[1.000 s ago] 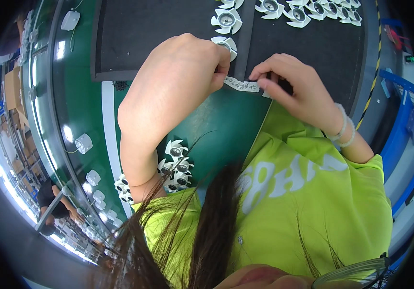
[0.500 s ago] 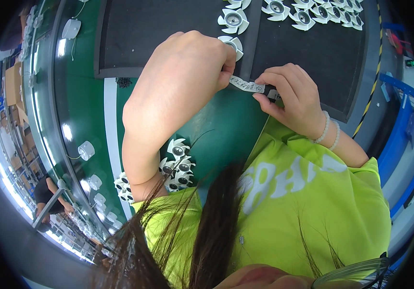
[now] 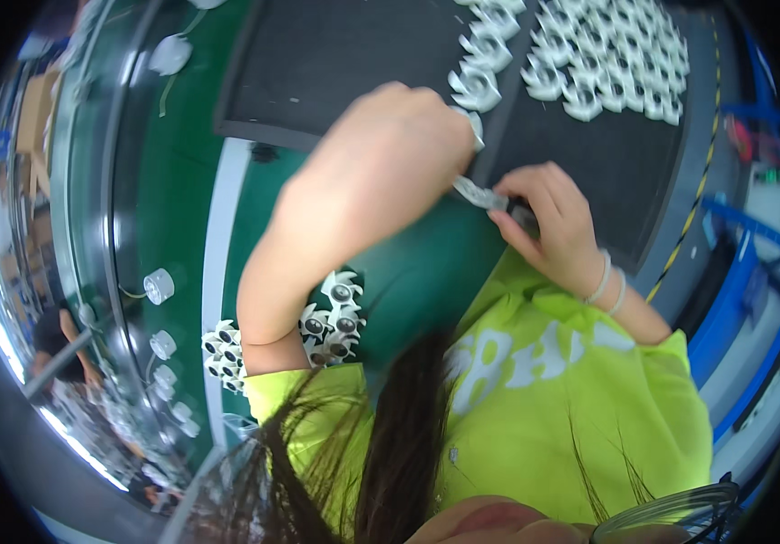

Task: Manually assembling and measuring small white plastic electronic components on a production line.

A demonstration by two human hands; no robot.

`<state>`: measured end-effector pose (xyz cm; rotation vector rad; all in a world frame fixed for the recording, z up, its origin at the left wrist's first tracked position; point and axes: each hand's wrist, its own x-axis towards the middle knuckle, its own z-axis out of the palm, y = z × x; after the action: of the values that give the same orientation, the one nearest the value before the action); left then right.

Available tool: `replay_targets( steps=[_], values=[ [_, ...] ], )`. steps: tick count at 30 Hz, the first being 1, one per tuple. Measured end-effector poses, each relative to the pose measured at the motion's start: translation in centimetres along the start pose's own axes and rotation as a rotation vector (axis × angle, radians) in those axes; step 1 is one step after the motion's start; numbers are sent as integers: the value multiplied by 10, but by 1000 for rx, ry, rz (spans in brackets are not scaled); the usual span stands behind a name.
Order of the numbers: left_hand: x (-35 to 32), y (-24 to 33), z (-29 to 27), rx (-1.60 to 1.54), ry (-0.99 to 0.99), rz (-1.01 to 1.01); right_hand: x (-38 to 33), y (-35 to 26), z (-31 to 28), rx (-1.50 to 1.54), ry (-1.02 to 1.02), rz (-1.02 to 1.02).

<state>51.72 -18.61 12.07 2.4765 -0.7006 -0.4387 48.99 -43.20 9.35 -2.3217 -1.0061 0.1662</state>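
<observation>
A: Right hand (image 3: 553, 227), centre-right of frame: fingers curled in, pinching one end of a small white moulded plastic strip (image 3: 479, 193). Two pale bangles on that wrist.

B: And the left hand (image 3: 390, 172)?

A: Centre, seen from the back, fingers bent down toward the strip's other end. The fingertips are hidden, so I can't tell whether it actually grips. The strip spans the gap between the hands, over the near edge of the black foam mat (image 3: 344, 54).

B: How would it handle?

A: Light and thin, I'd judge, stiff but likely to snap if bent. Best taken by the ends, as it is now, not across the middle.

B: Further out?

A: Rows of white pinwheel-shaped plastic parts (image 3: 607, 63) on the mat, upper right. A cluster of white star-shaped parts with dark centres (image 3: 331, 317) lies on the green bench (image 3: 190, 181), just under the left forearm. Small white round caps with wires (image 3: 159, 286) run down the lower left. Yellow-green sleeves fill the bottom of the frame.
</observation>
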Motion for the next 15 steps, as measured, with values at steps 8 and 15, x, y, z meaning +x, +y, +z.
replay_targets(
  steps=[8, 15],
  values=[
    [-45, -12, -6, 7, 298, -241, 63, -9, -27, -112, -88, -236],
    [-112, -89, -39, 165, 678, -1025, 278, -32, 69, -358, 17, -744]
  ],
)
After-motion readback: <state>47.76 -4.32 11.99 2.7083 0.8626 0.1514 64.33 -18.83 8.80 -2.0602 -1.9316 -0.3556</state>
